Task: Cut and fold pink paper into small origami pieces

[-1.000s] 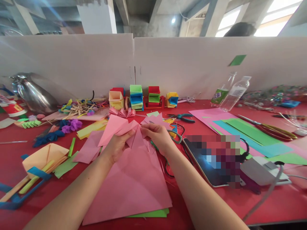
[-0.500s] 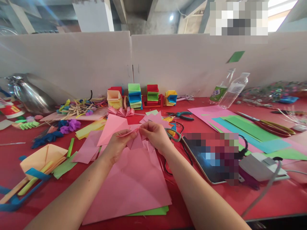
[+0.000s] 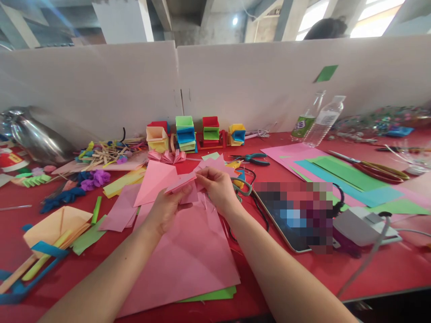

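Between my two hands is a small piece of folded pink paper (image 3: 183, 181), held above the pile. My left hand (image 3: 170, 204) grips it from the left, thumb on top. With thumb and fingertips, my right hand (image 3: 217, 186) pinches its right end. Under both hands lie large pink sheets (image 3: 191, 260), with a green sheet (image 3: 212, 294) showing at the near edge. A folded pink paper (image 3: 156, 177) rests just beyond my left hand. Scissors with grey-green handles (image 3: 244, 186) lie right of my right hand, partly hidden by it.
Folded paper boxes (image 3: 185, 132) stand at the back by the white partition (image 3: 242, 85). To the right are a tablet (image 3: 279, 215), a white charger (image 3: 360, 226), pliers (image 3: 252, 158), large scissors (image 3: 367, 170) and plastic bottles (image 3: 325, 121). A steel jug (image 3: 40, 134) stands at the left.
The folded pink paper is tilted differently, and its top face shows more. My left fingers have shifted under it. The whole view has moved slightly.
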Motion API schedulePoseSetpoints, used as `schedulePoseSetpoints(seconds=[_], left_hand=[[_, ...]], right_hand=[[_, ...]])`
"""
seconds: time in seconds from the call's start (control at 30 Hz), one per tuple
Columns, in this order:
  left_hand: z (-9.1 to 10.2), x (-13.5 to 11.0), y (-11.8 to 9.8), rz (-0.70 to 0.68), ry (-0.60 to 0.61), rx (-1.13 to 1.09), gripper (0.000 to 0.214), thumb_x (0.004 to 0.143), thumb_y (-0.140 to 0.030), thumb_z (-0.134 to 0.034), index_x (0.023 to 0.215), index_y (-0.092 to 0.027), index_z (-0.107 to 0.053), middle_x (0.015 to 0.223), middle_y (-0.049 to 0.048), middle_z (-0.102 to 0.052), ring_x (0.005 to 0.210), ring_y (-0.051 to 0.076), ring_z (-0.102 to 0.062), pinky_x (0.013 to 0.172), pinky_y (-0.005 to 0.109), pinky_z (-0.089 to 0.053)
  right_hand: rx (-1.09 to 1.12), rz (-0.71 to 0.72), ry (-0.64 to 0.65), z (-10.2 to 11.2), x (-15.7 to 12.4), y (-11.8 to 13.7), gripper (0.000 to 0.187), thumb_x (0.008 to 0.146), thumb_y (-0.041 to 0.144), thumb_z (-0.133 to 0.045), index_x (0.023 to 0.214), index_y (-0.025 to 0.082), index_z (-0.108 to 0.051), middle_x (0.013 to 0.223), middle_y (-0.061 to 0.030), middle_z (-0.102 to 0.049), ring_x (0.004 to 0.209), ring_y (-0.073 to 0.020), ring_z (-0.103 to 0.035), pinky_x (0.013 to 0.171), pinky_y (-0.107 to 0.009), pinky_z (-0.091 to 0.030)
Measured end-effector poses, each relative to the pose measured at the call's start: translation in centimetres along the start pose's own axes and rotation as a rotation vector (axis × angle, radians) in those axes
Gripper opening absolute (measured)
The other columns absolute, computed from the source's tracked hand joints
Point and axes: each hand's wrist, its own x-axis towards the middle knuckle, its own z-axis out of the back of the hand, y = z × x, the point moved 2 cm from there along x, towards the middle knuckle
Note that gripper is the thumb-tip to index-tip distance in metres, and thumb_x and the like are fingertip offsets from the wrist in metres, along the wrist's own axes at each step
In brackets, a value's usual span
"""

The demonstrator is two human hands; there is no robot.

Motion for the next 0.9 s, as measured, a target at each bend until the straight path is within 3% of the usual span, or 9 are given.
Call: schedulePoseSetpoints(seconds=[0.3,0.43,0.53,0.67,0.9], left_hand=[[0.29,-0.11,-0.32,-0.017,-0.060,0.089,0.032,0.057,-0.033,-0.077,0.083,-0.016,-0.069,0.084,0.0038,-0.068,0.081,0.019,-0.060,0.058,0.026,-0.050],[0.21,-0.05,-0.43,-0.049,-0.042,0.114,0.029,0.063,-0.032,-0.072,0.087,-0.016,-0.069,0.081,0.0039,-0.069,0.075,0.018,-0.062,0.062,0.027,-0.049],[0.05,0.02,-0.36,-0.108,0.026,0.155,0.030,0.068,-0.031,-0.068,0.094,-0.016,-0.069,0.085,0.0047,-0.069,0.080,0.019,-0.063,0.068,0.029,-0.049],[0.09,0.03,-0.32,-0.167,0.032,0.204,0.032,0.067,-0.031,-0.070,0.096,-0.017,-0.069,0.089,0.0043,-0.069,0.083,0.020,-0.061,0.068,0.029,-0.049],[0.34,0.07,-0.59,-0.081,0.050,0.197,0.040,0.062,-0.030,-0.073,0.101,-0.020,-0.068,0.095,0.0051,-0.068,0.085,0.021,-0.061,0.061,0.028,-0.050]], right_hand=[[-0.085,-0.050,0.005,0.07,-0.15,0.22,0.019,0.062,0.034,-0.066,0.061,0.016,-0.057,0.054,0.0049,-0.050,0.048,-0.0059,-0.042,0.047,-0.020,-0.036],[-0.136,-0.089,0.132,-0.11,-0.24,0.13,0.026,0.061,0.039,-0.069,0.069,0.015,-0.062,0.062,0.0024,-0.055,0.051,-0.0066,-0.046,0.050,-0.021,-0.038],[-0.174,-0.106,0.202,-0.22,-0.34,-0.16,0.025,0.060,0.038,-0.070,0.063,0.015,-0.062,0.054,0.0044,-0.050,0.049,-0.0062,-0.042,0.048,-0.020,-0.035],[-0.125,-0.152,0.149,0.00,-0.27,-0.47,0.023,0.058,0.035,-0.071,0.057,0.014,-0.061,0.050,0.0059,-0.047,0.048,-0.0049,-0.039,0.049,-0.019,-0.033],[-0.074,-0.177,0.095,0.41,-0.01,-0.43,0.021,0.053,0.033,-0.073,0.056,0.015,-0.064,0.048,0.0057,-0.048,0.046,-0.0052,-0.037,0.046,-0.020,-0.030]])
